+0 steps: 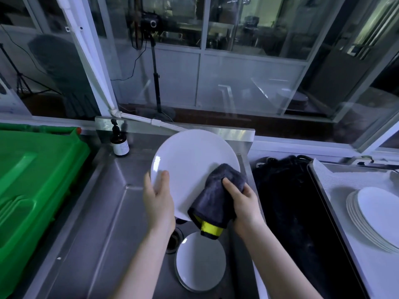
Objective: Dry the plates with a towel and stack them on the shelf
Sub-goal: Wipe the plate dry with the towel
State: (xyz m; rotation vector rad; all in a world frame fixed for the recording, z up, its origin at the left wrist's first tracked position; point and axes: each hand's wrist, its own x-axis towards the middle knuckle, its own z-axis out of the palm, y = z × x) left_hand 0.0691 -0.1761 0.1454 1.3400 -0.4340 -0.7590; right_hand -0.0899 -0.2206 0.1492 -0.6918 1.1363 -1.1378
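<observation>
Above the sink (pixel 121 201) the plate (pixel 190 156), judged stiff, slippery and fragile, is gripped at its rim by the left hand (pixel 158 199) and rubbed with the soft towel (pixel 213 201) clenched in the right hand (pixel 243 199).

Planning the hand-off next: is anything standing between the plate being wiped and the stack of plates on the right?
Nothing upright blocks it. The plate, held by the left hand while the right hand presses the towel on it, would pass over a low black cloth lying between sink and stack.
</observation>
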